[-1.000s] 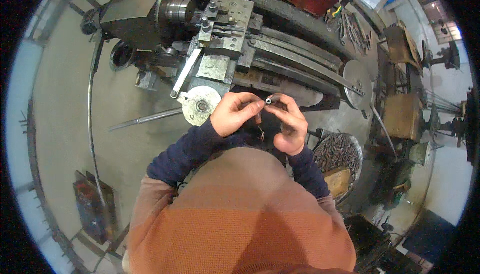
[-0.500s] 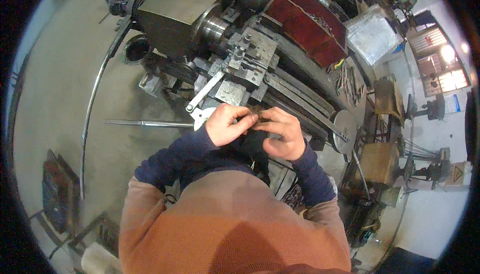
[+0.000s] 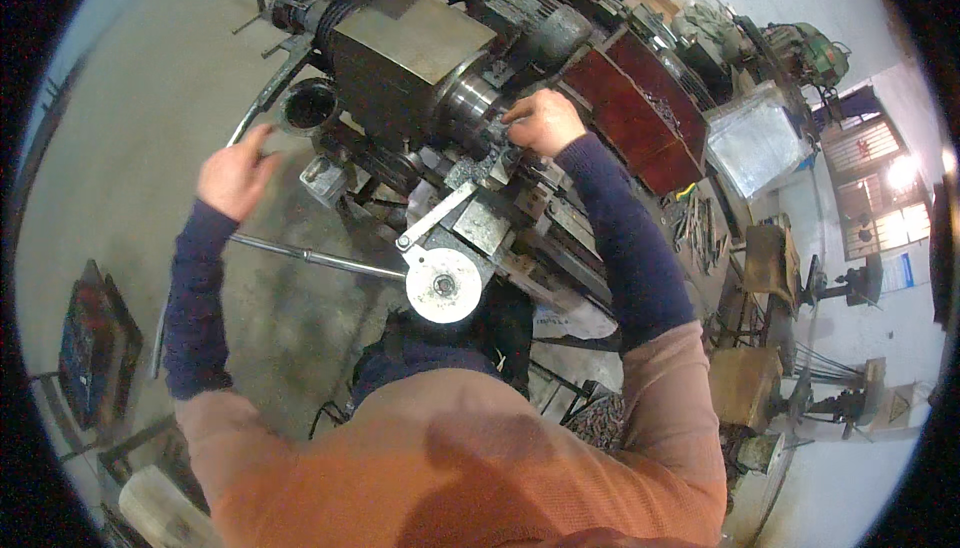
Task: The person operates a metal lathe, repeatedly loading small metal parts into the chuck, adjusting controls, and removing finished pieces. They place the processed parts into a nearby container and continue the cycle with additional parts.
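Note:
I stand over a grey metal lathe (image 3: 410,58). My right hand (image 3: 543,120) reaches to the chuck (image 3: 468,103), its fingertips pinched on something small that they mostly hide. My left hand (image 3: 235,176) is stretched out to the left of the headstock, fingers loosely curled and holding nothing, just below the lower end of a curved metal bar (image 3: 262,103). Between my arms are the tool post (image 3: 480,223), a long handle (image 3: 432,218) and a pale round handwheel (image 3: 443,286).
A thin steel rod (image 3: 315,258) lies across the concrete floor below my left arm. A red-brown tray (image 3: 635,118) sits behind the lathe bed. Tools, a bin of metal chips (image 3: 600,418) and stands crowd the right side. A dark frame (image 3: 85,338) lies at the left.
Both hands were together in front of my chest on a small dark part. They have parted: the right went up to the chuck, the left swung out left toward the curved bar. My view tilted toward the headstock.

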### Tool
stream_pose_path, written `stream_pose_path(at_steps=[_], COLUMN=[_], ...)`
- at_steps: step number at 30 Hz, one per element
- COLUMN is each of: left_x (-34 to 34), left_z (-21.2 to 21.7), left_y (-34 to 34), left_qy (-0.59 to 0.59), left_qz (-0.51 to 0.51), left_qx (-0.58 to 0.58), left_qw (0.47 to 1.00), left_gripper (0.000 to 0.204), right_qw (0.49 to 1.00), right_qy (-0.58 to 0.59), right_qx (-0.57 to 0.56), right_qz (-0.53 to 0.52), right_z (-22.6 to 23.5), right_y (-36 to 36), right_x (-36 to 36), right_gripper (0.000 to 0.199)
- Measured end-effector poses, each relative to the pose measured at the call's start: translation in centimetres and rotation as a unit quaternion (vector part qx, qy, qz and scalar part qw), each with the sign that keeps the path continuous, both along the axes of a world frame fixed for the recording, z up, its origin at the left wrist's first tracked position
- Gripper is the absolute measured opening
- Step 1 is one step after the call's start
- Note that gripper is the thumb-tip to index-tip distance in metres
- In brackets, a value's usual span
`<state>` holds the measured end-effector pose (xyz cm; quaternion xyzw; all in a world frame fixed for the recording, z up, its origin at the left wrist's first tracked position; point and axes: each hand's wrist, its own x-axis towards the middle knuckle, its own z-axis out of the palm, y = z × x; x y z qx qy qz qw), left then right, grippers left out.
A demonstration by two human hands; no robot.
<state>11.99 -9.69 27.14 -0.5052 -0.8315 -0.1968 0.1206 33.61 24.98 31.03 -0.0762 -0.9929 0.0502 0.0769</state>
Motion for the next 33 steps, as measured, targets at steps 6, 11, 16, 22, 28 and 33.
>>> stream_pose_path(at_steps=[6, 11, 16, 22, 28, 33], left_x=[-5.2, -4.5, -5.8, -7.7, -15.3, -24.5], left_z=[-4.5, -9.4, -8.8, -8.8, -8.2, -6.8], left_y=[-12.2, -14.6, -13.0, -12.7, -14.7, -14.0], left_qy=[-0.074, -0.142, -0.108, -0.060, 0.014, 0.061], left_qz=[0.212, 0.219, 0.257, 0.290, 0.360, 0.353], left_qx=[-0.119, -0.040, -0.131, -0.173, -0.251, -0.287], left_qw=[0.967, 0.964, 0.951, 0.939, 0.898, 0.889], left_gripper=[0.037, 0.037, 0.033, 0.027, 0.023, 0.023], right_qw=[0.990, 0.987, 0.993, 0.996, 0.985, 0.972], right_qy=[-0.082, -0.025, -0.049, 0.012, -0.077, -0.083], right_qx=[-0.072, -0.160, -0.099, -0.062, -0.121, -0.114], right_qz=[-0.091, -0.022, -0.032, 0.069, -0.099, -0.186], right_z=[-3.1, -3.9, -3.6, -4.2, -3.2, -3.5], right_y=[1.1, 1.9, 1.7, 1.9, 1.1, 1.3], right_x=[-2.6, -1.7, -2.5, -2.8, -3.8, -4.2], right_gripper=[0.031, 0.031, 0.030, 0.013, 0.026, 0.026])
